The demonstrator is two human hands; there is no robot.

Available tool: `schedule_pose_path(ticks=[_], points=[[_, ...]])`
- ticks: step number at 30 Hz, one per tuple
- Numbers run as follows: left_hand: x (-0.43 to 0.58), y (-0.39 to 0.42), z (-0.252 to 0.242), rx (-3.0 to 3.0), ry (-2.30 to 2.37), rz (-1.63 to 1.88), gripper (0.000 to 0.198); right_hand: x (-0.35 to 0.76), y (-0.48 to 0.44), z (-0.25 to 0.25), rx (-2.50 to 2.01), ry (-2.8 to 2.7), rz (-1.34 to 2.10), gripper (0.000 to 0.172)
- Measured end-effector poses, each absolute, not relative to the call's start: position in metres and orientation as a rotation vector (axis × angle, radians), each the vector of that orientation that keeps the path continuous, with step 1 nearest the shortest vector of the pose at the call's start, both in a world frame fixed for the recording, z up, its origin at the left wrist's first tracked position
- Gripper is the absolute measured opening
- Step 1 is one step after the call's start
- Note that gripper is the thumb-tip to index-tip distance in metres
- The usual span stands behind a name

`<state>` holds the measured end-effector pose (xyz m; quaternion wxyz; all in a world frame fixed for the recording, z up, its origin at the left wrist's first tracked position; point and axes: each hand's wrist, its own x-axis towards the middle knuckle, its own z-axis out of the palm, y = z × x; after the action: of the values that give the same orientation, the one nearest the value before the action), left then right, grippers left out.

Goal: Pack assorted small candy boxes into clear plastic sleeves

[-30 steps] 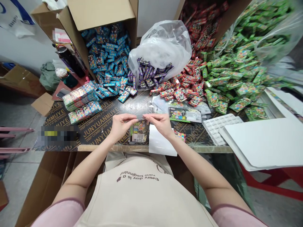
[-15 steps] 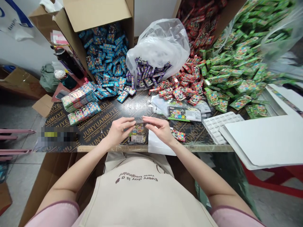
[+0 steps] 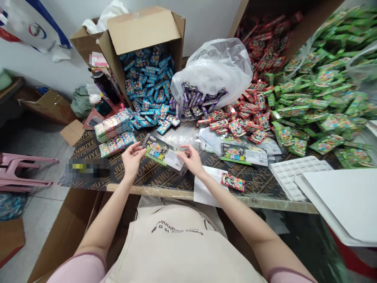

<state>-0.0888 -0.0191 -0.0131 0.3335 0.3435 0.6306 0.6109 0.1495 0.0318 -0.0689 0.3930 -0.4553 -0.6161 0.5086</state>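
Both of my hands hold one flat clear packet (image 3: 163, 152) with a green and black printed card inside, a little above the dark plywood table (image 3: 153, 177). My left hand (image 3: 131, 158) pinches its left end. My right hand (image 3: 191, 157) pinches its right end. The packet lies lengthwise, tilted down to the right. A stack of finished packets (image 3: 115, 132) sits just to the left. A second printed card packet (image 3: 244, 154) lies to the right, and one small red pack (image 3: 233, 182) lies near the front edge on a white sheet (image 3: 206, 188).
At the back are an open cardboard box of blue packs (image 3: 150, 84), a clear bag of purple packs (image 3: 200, 100), red packs (image 3: 244, 118) and green packs (image 3: 318, 94). White blister trays (image 3: 297, 173) and white boards (image 3: 347, 200) lie right. A pink stool (image 3: 20, 171) stands left.
The packet has come up off the table in front of me and moved left toward the stack, turned lengthwise between both hands. My head has turned left too.
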Motion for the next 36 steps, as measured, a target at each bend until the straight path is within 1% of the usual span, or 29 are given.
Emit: schedule_pose_path(ticks=[1, 2, 3, 5, 7, 9, 11, 13, 14, 16, 18, 19, 20, 22, 24, 25, 27, 29, 31, 33, 34, 36], points=[[-0.095, -0.025, -0.024, 0.851, 1.674, 1.538, 0.052, 0.144, 0.051, -0.068, -1.175, -1.665, 1.199, 0.040], [-0.101, -0.031, -0.034, 0.854, 1.728, 1.455, 0.056, 0.139, 0.070, -0.066, -1.202, -1.795, 1.072, 0.040], [-0.106, -0.038, -0.043, 0.913, 1.815, 1.359, 0.057, 0.132, 0.089, -0.064, -1.239, -1.926, 0.914, 0.044], [-0.113, -0.051, -0.055, 1.128, 2.043, 1.213, 0.051, 0.115, 0.121, -0.060, -1.319, -2.147, 0.594, 0.059], [-0.115, -0.055, -0.060, 1.375, 2.204, 1.115, 0.045, 0.095, 0.143, -0.059, -1.390, -2.304, 0.376, 0.076], [-0.110, -0.050, -0.059, 1.594, 2.218, 0.995, 0.039, 0.074, 0.155, -0.059, -1.438, -2.420, 0.266, 0.083], [-0.099, -0.037, -0.058, 1.786, 2.124, 0.807, 0.041, 0.058, 0.159, -0.061, -1.484, -2.466, 0.207, 0.079], [-0.082, -0.020, -0.059, 1.926, 1.998, 0.598, 0.053, 0.051, 0.159, -0.062, -1.485, -2.476, 0.218, 0.073], [-0.074, -0.013, -0.061, 1.975, 1.931, 0.502, 0.063, 0.051, 0.158, -0.062, -1.466, -2.482, 0.252, 0.068], [-0.060, -0.001, -0.065, 2.037, 1.811, 0.352, 0.080, 0.059, 0.154, -0.063, -1.408, -2.504, 0.339, 0.052], [-0.050, 0.005, -0.070, 2.057, 1.718, 0.291, 0.085, 0.076, 0.148, -0.062, -1.380, -2.510, 0.405, 0.036], [-0.047, 0.008, -0.072, 2.038, 1.693, 0.314, 0.082, 0.086, 0.146, -0.062, -1.383, -2.501, 0.422, 0.031], [-0.045, 0.010, -0.073, 1.986, 1.690, 0.384, 0.075, 0.096, 0.143, -0.062, -1.389, -2.496, 0.423, 0.030], [-0.041, 0.016, -0.072, 1.767, 1.712, 0.656, 0.053, 0.112, 0.138, -0.063, -1.403, -2.369, 0.510, 0.030], [-0.034, 0.026, -0.070, 1.405, 1.682, 0.978, 0.036, 0.121, 0.133, -0.067, -1.403, -2.041, 0.728, 0.031], [-0.029, 0.033, -0.068, 1.190, 1.622, 1.096, 0.033, 0.123, 0.130, -0.069, -1.387, -1.851, 0.849, 0.034], [-0.018, 0.047, -0.064, 0.764, 1.431, 1.202, 0.036, 0.121, 0.122, -0.073, -1.320, -1.524, 1.097, 0.041], [-0.012, 0.061, -0.060, 0.442, 1.281, 1.235, 0.036, 0.118, 0.114, -0.077, -1.222, -1.443, 1.316, 0.046], [-0.012, 0.070, -0.057, 0.301, 1.255, 1.286, 0.030, 0.118, 0.107, -0.077, -1.091, -1.531, 1.471, 0.046], [-0.019, 0.073, -0.055, 0.302, 1.288, 1.320, 0.027, 0.122, 0.104, -0.074, -1.024, -1.744, 1.367, 0.049], [-0.023, 0.072, -0.055, 0.328, 1.294, 1.305, 0.027, 0.126, 0.104, -0.072, -1.002, -1.828, 1.250, 0.055], [-0.032, 0.067, -0.054, 0.394, 1.281, 1.233, 0.030, 0.133, 0.104, -0.065, -0.932, -1.944, 1.029, 0.080]])
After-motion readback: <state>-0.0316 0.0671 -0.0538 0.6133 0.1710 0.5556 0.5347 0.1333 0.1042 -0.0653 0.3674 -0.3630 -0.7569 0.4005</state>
